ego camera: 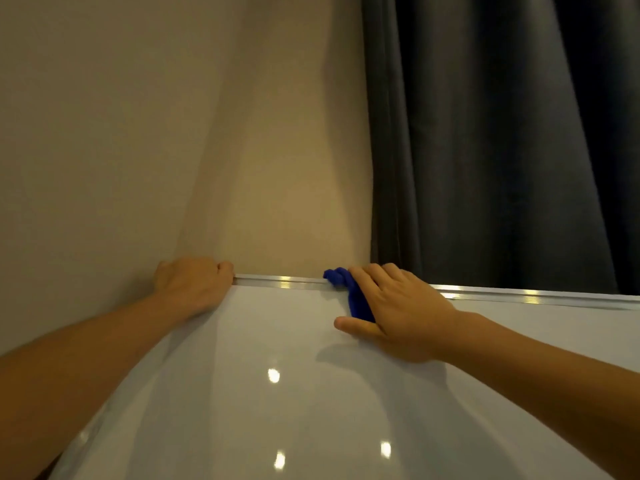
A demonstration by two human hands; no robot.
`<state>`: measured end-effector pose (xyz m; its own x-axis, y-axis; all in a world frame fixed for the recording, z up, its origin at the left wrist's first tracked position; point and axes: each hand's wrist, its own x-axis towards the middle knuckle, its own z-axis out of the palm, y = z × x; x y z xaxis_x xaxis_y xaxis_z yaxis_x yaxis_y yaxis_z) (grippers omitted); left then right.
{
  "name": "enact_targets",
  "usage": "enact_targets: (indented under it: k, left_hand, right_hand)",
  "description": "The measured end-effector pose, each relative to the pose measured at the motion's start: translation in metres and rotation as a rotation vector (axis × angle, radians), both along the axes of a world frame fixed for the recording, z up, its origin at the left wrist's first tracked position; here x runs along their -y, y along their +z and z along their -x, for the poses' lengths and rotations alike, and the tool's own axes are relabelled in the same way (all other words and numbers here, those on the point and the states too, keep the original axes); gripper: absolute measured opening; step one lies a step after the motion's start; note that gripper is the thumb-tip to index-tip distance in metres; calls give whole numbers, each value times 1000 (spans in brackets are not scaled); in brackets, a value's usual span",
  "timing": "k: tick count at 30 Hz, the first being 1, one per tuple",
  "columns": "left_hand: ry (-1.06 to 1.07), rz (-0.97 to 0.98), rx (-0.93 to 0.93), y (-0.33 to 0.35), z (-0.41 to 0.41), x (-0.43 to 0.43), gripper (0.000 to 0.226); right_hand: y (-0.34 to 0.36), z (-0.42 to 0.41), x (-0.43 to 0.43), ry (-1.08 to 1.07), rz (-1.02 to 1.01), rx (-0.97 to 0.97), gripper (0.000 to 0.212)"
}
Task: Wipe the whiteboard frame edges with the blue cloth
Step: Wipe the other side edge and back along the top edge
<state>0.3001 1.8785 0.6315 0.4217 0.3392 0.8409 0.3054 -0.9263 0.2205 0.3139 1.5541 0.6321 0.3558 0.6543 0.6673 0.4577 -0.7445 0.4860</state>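
Observation:
A glossy whiteboard [263,393] fills the lower half of the view, with a silver metal frame edge [284,281] running along its top. My right hand [398,313] presses a bunched blue cloth [349,289] against that top edge near its middle; fingers hook over the frame and the thumb lies flat on the board. Most of the cloth is hidden under the palm. My left hand [194,282] grips the board's top left corner, fingers curled over the frame.
A beige wall [173,133] rises behind the board. A dark grey curtain [502,150] hangs at the right, just behind the frame's right stretch. Ceiling lights reflect as bright spots on the board.

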Motion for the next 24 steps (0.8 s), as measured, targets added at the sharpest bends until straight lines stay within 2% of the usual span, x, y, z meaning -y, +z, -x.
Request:
enact_targets:
  k: [3, 7, 10, 14, 17, 21, 24]
  left_hand:
    - [-183, -43, -9, 11, -8, 46, 44]
    - [-320, -355, -165, 26, -18, 122, 28]
    - [-302, -351, -172, 24, -20, 122, 24]
    - [-228, -394, -114, 17, -24, 122, 24]
    - [-197, -395, -110, 18, -27, 133, 24]
    - [-186, -423, -92, 14, -26, 135, 25]
    - [-201, -385, -83, 15, -20, 123, 28]
  right_hand:
    - [-8, 2, -9, -53, -13, 28, 118]
    - [-15, 1, -37, -36, -10, 29, 118]
    - [-12, -5, -5, -34, 3, 44, 114]
    - [-12, -11, 53, -121, -36, 15, 118]
    - [-16, -6, 40, -134, -73, -25, 121]
    - [-18, -3, -6, -37, -36, -26, 118]
    - [-9, -5, 5, -35, -21, -19, 114]
